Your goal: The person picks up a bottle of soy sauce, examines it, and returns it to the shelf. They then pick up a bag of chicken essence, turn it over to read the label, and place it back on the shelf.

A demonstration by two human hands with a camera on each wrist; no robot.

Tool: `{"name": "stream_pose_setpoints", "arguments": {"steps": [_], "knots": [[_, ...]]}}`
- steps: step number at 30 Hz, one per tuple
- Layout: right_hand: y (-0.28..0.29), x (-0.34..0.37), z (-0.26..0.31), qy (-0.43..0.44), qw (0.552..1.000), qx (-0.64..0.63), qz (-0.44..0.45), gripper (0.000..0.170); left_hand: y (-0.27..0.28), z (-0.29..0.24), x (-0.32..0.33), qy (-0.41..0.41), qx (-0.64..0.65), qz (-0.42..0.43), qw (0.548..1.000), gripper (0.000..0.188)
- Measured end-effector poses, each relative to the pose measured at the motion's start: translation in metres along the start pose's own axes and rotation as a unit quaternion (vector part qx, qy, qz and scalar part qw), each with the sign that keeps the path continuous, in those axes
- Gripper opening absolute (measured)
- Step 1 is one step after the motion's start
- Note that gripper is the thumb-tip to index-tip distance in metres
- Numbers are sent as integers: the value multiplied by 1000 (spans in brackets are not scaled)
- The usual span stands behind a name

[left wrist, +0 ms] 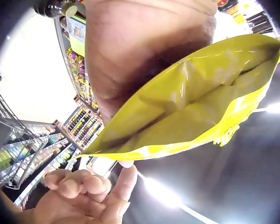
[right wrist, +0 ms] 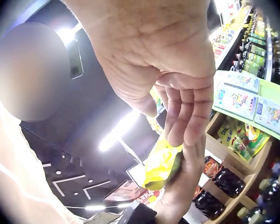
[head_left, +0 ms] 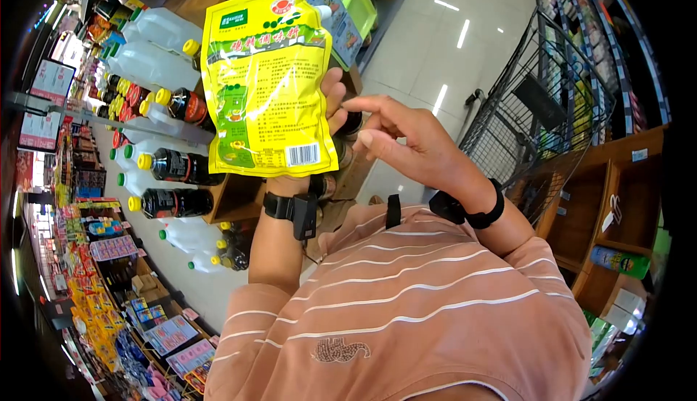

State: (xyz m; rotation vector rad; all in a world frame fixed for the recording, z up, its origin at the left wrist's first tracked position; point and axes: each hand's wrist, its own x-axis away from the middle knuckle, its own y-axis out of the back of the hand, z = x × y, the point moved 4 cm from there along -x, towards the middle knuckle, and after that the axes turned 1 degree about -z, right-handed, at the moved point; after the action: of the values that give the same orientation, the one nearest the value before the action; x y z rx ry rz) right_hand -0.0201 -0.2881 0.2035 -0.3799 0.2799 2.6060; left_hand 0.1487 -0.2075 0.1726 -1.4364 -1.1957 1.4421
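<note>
A bright yellow seasoning pouch (head_left: 272, 96), printed with Chinese text and a barcode, is held up before the chest. My left hand (head_left: 335, 100) grips it from behind, with fingertips showing past its right edge and the rest of the hand mostly hidden. In the left wrist view, the pouch's folded bottom (left wrist: 186, 107) lies against the palm. My right hand (head_left: 410, 140) is beside the pouch's right edge and holds nothing. Its index finger reaches toward the pouch and left fingertips, while the other fingers bend loosely, as the right wrist view also shows.
Large clear jugs (head_left: 156, 67) and dark sauce bottles (head_left: 181, 165) stand on the left. A green-edged display box (head_left: 348, 23) rises behind the pouch. To the right are a wire shopping cart (head_left: 523, 111) and wooden shelving (head_left: 617, 198); pale tiled floor (head_left: 435, 45) runs between.
</note>
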Motion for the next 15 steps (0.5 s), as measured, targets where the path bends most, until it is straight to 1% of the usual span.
{"name": "stream_pose_setpoints", "arguments": {"steps": [1, 4, 5, 7, 9, 12, 15], "knots": [[7, 5, -1, 2, 1000, 6, -3, 39, -1, 5, -2, -2, -41, -9, 999, 76], [22, 18, 0, -27, 999, -43, -19, 38, 0, 24, -10, 7, -49, -29, 998, 76], [27, 22, 3, -44, 998, -45, -20, 38, -1, 32, -11, -1, -85, -41, 996, 74], [37, 33, 11, -76, 996, -50, -22, 37, -3, 49, -12, -8, -113, -67, 991, 71], [46, 45, 11, -78, 995, -51, -23, 37, -6, 65, -13, -5, -121, -96, 988, 68], [57, 61, 14, -83, 995, -55, -23, 36, -3, 88, -10, 4, -124, -104, 987, 68], [68, 76, 15, -85, 994, -56, -24, 37, 0, 108, -11, -1, -190, -107, 976, 70]]}}
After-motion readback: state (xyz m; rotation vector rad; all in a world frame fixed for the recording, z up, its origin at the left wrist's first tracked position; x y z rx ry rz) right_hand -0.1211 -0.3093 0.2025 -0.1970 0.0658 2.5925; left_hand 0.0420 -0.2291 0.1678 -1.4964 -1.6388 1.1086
